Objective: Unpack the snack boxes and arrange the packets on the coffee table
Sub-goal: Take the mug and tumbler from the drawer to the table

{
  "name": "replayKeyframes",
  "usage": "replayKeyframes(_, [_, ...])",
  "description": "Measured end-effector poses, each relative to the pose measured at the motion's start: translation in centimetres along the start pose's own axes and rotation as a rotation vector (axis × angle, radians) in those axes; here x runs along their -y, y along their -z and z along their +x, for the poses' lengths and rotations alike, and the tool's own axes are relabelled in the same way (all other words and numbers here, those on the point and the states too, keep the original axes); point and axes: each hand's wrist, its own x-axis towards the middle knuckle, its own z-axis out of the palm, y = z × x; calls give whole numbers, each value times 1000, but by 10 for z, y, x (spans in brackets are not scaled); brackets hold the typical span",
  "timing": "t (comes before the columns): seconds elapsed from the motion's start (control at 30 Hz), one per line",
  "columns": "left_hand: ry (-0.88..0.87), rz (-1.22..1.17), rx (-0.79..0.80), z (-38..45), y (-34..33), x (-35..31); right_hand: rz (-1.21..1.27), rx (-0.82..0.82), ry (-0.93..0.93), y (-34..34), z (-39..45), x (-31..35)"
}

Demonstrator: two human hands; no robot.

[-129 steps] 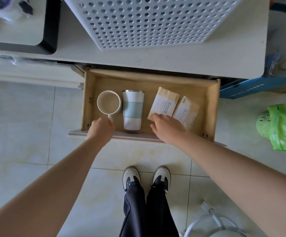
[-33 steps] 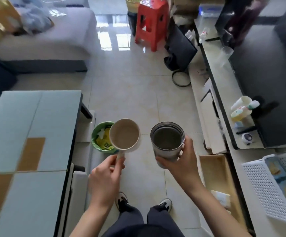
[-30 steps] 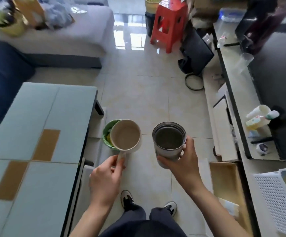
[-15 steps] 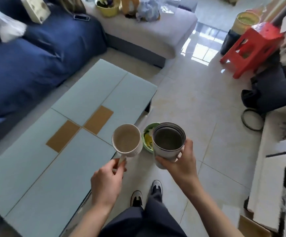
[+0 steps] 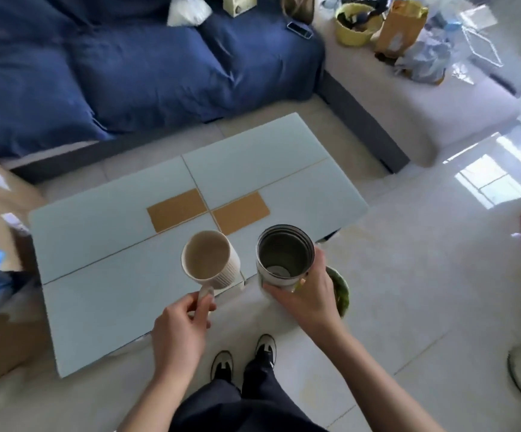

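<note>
**Two cups held above the near edge of the coffee table**

Head view, looking down. The left hand [image 5: 179, 333] pinches the handle of a cream mug [image 5: 210, 260] between thumb and curled fingers; the mug stands upright just beyond the fingertips, its ribbed wall facing the viewer and its open mouth showing a pale interior. The right hand [image 5: 307, 296] wraps around the lower wall of a steel tumbler [image 5: 284, 260], thumb on the near side and fingers curled round the far right side; the tumbler is upright, its mouth open and its dark metal interior visible down to the base. Mug and tumbler sit side by side, apart, with a narrow gap between them.

Beyond and beneath both sets of fingers lies the coffee table [image 5: 103, 226], a pale blue top divided by thin seams, with two tan rectangles [image 5: 207, 208] near its centre, well beyond the fingertips. Whether either cup touches the tabletop cannot be told. No snack box or packet can be made out on the tabletop.

Just right of the right hand's fingers, partly hidden by the wrist, a green bin [image 5: 340, 289] stands on the tiled floor. Beyond the table a blue sofa [image 5: 112, 67] spans the far side, a phone [image 5: 299, 29] resting on its right cushion. Below the hands, two shoes [image 5: 243, 358] and dark trousers are visible
</note>
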Motion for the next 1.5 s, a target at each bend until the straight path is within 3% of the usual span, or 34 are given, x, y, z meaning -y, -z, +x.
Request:
replayKeyframes(0.5, [325, -114, -231, 75, 39, 67, -54, 332, 76, -109, 91, 43])
replayKeyframes(0.87, [481, -127, -198, 204, 69, 135, -45, 244, -29, -213, 164, 64])
replayKeyframes(1.5, [779, -317, -335, 383, -2, 205, -152, 162, -95, -311, 352, -28])
